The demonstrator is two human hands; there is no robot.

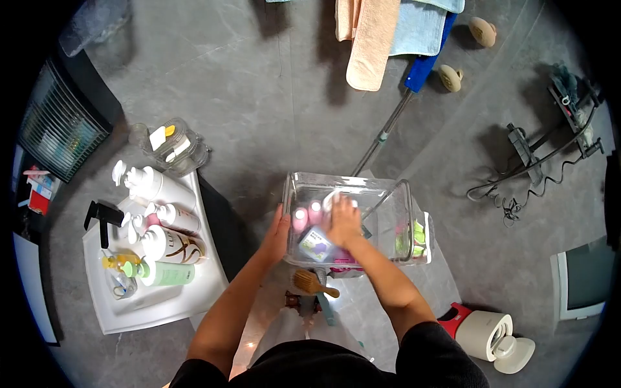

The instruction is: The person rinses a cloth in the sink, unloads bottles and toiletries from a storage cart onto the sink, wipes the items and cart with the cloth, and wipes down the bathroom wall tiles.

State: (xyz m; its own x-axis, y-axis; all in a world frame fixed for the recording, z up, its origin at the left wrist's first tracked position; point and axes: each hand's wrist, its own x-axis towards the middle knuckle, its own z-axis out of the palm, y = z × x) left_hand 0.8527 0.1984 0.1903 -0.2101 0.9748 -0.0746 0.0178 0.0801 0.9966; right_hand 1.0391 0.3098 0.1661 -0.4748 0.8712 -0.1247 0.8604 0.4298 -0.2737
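Head camera: one clear bin [410, 220] sits before the person, with the left hand [277, 234] laid along its outer left wall and the right hand [344, 223] reaching inside. Whether the left fingers grasp the wall or merely rest on it cannot be told; the right hand is blurred over one white round item [328, 200], and its grip cannot be told either. Two pink bottles [301, 220] with white caps stand side by side in the bin's left part, between the hands, and one printed pack [315, 245] lies tilted just below them. Toward the right wall, the bin's interior offers more room than the crowded left. One wooden brush [312, 282] is near the bin's lower edge. To the left, one white basin [136, 318] carries five pump bottles [169, 247] and one black faucet [103, 216]; its right rim is well apart from the bin, with a dark gap between, and the left forearm passes near that rim. On the right, a broad stretch of grey surface separates the bin from one looped cable [498, 187]. Two beige knobs [482, 32] are at the upper right, near one pole [388, 129].
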